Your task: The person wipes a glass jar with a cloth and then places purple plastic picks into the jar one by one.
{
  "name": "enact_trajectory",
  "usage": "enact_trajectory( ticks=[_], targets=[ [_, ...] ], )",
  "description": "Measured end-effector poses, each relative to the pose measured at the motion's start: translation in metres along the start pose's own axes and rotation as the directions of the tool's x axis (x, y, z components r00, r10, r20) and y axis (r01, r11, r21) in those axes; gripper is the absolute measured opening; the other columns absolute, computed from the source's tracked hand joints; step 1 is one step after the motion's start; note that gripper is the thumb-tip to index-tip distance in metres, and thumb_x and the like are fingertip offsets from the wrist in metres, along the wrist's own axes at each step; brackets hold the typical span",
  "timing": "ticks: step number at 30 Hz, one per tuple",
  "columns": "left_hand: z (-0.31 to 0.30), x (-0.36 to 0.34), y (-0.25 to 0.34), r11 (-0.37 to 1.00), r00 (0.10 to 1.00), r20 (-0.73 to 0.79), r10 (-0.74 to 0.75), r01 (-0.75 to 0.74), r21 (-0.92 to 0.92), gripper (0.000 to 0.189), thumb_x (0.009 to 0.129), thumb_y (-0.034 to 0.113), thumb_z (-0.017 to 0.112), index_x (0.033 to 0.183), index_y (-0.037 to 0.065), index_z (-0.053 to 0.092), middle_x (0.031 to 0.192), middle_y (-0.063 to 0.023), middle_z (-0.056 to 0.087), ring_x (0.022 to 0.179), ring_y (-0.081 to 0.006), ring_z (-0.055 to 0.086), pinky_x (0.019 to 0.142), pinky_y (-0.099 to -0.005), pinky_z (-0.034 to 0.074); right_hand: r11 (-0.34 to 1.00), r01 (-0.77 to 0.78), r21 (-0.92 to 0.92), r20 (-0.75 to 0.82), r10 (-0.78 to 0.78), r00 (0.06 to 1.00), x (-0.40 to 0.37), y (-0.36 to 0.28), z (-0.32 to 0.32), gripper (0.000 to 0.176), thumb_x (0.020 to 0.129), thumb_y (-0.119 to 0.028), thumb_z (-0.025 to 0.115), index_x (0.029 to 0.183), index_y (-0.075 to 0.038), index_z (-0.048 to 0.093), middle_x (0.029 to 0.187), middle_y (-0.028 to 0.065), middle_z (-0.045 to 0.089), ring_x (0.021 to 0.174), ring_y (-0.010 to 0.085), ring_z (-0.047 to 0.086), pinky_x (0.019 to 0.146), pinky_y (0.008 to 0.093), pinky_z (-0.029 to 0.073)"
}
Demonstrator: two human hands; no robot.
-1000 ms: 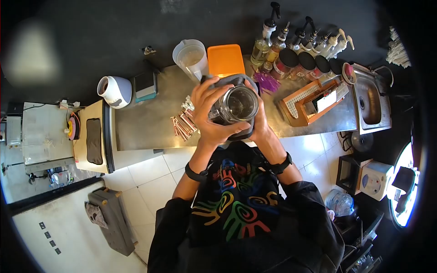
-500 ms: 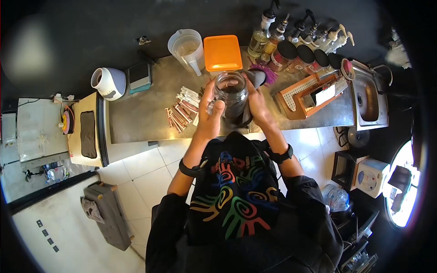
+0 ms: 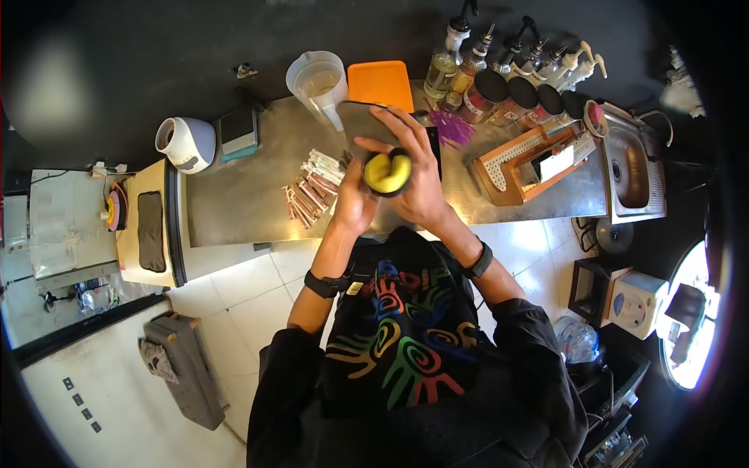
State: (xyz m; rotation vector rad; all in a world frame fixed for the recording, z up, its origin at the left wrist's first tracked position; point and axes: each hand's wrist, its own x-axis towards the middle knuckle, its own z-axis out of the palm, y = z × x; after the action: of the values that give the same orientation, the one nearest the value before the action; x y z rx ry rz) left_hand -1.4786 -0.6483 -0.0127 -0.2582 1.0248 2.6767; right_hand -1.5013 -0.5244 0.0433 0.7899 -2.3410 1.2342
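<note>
A dark round object (image 3: 388, 171) with a curved yellow shape showing in its opening is between my hands, over the metal counter (image 3: 250, 191). My left hand (image 3: 353, 199) is closed against its left side, with fingers partly hidden. My right hand (image 3: 421, 175) curls around the right and far side, its upper fingers stretched toward the back. Just beyond the fingers, a grey piece with a black edge (image 3: 360, 117) overlaps the front of the orange lid (image 3: 381, 84). No glass jar can be made out in the hands.
A clear pitcher (image 3: 317, 82) stands behind, left of the orange lid. Wrapped sticks (image 3: 312, 191) lie left of my hands. Purple strips (image 3: 452, 127), pump bottles (image 3: 445, 70), dark-lidded jars (image 3: 484, 95) and a wooden organizer (image 3: 507, 168) occupy the right side, beside the sink (image 3: 630, 164).
The glass jar seen upright between my hands is no longer visible. The dark round object with yellow inside has come into view, and my right hand has moved left and over it.
</note>
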Motion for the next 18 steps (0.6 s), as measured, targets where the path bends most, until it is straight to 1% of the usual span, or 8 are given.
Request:
enact_trajectory(
  ticks=[2, 5, 7, 9, 13, 15, 16, 18],
  targets=[
    [-0.001, 0.007, -0.008, 0.998, 0.999, 0.033, 0.035, -0.033, -0.054, 0.049, 0.100, 0.045, 0.033, 0.134, 0.011, 0.042, 0.127, -0.0045, 0.053, 0.115, -0.0160, 0.053, 0.099, -0.0322, 0.041, 0.939, -0.103, 0.328, -0.118, 0.149, 0.982, -0.003, 0.000, 0.010, 0.035, 0.078, -0.007, 0.056, 0.112, -0.004, 0.063, 0.136, 0.0161, 0.045, 0.128, 0.0386, 0.037, 0.102, 0.0440, 0.036],
    [0.012, 0.006, -0.007, 0.983, 0.998, -0.063, 0.002, -0.013, -0.183, 0.052, 0.099, 0.048, 0.033, 0.134, 0.011, 0.041, 0.129, -0.0050, 0.052, 0.115, -0.0156, 0.053, 0.099, -0.0315, 0.042, 0.994, -0.070, 0.089, -0.095, 0.078, 0.992, 0.001, -0.003, 0.013, 0.033, 0.081, -0.006, 0.054, 0.113, -0.003, 0.062, 0.137, 0.0183, 0.044, 0.130, 0.0395, 0.036, 0.102, 0.0436, 0.035],
    [0.023, 0.003, -0.001, 0.993, 0.993, -0.106, 0.052, -0.063, -0.096, 0.052, 0.099, 0.048, 0.034, 0.134, 0.011, 0.041, 0.127, -0.0056, 0.052, 0.113, -0.0159, 0.054, 0.097, -0.0308, 0.043, 0.992, -0.083, 0.098, -0.115, 0.094, 0.989, -0.005, -0.005, 0.015, 0.035, 0.080, -0.006, 0.055, 0.114, -0.002, 0.061, 0.138, 0.0182, 0.043, 0.133, 0.0399, 0.033, 0.104, 0.0466, 0.033],
    [0.019, 0.003, 0.002, 0.967, 0.977, -0.075, 0.197, -0.181, 0.182, 0.054, 0.098, 0.048, 0.037, 0.136, 0.010, 0.038, 0.126, -0.0068, 0.051, 0.113, -0.0164, 0.053, 0.095, -0.0304, 0.044, 0.990, 0.071, -0.124, 0.030, -0.068, 0.997, -0.013, -0.013, 0.010, 0.043, 0.079, -0.008, 0.056, 0.122, -0.003, 0.056, 0.139, 0.0180, 0.042, 0.133, 0.0402, 0.032, 0.104, 0.0492, 0.031],
    [-0.003, 0.022, 0.004, 0.849, 0.832, -0.297, 0.469, -0.332, 0.411, 0.051, 0.099, 0.042, 0.043, 0.129, 0.001, 0.040, 0.120, -0.0095, 0.050, 0.108, -0.0182, 0.050, 0.092, -0.0299, 0.041, 0.963, -0.206, 0.174, 0.064, 0.197, 0.978, -0.034, -0.034, 0.013, 0.050, 0.086, -0.005, 0.051, 0.135, -0.001, 0.042, 0.131, 0.0167, 0.049, 0.123, 0.0303, 0.044, 0.102, 0.0421, 0.034],
    [0.010, 0.013, 0.004, 0.716, 0.773, -0.217, 0.596, -0.389, 0.580, 0.051, 0.099, 0.043, 0.041, 0.129, 0.001, 0.040, 0.117, -0.0096, 0.051, 0.105, -0.0178, 0.049, 0.091, -0.0304, 0.040, 0.590, -0.412, 0.695, 0.094, 0.493, 0.865, -0.028, -0.042, 0.006, 0.042, 0.094, -0.006, 0.047, 0.135, 0.000, 0.042, 0.123, 0.0087, 0.051, 0.112, 0.0160, 0.047, 0.096, 0.0314, 0.036],
    [0.019, 0.006, 0.005, 0.550, 0.709, -0.117, 0.696, -0.421, 0.721, 0.051, 0.100, 0.043, 0.039, 0.128, 0.001, 0.040, 0.113, -0.0097, 0.052, 0.102, -0.0173, 0.049, 0.089, -0.0309, 0.039, 0.442, -0.457, 0.772, 0.185, 0.532, 0.826, -0.024, -0.031, 0.002, 0.038, 0.097, -0.011, 0.046, 0.134, 0.000, 0.044, 0.118, 0.0027, 0.050, 0.106, 0.0081, 0.043, 0.092, 0.0242, 0.037],
    [0.018, 0.003, 0.007, 0.540, 0.719, -0.102, 0.688, -0.413, 0.733, 0.053, 0.101, 0.043, 0.036, 0.131, -0.001, 0.037, 0.117, -0.0124, 0.052, 0.108, -0.0193, 0.049, 0.093, -0.0309, 0.038, 0.373, -0.483, 0.792, 0.243, 0.533, 0.810, -0.016, -0.018, -0.003, 0.034, 0.097, -0.014, 0.049, 0.128, 0.001, 0.050, 0.114, 0.0025, 0.052, 0.102, 0.0082, 0.046, 0.091, 0.0236, 0.037]
  ],
)
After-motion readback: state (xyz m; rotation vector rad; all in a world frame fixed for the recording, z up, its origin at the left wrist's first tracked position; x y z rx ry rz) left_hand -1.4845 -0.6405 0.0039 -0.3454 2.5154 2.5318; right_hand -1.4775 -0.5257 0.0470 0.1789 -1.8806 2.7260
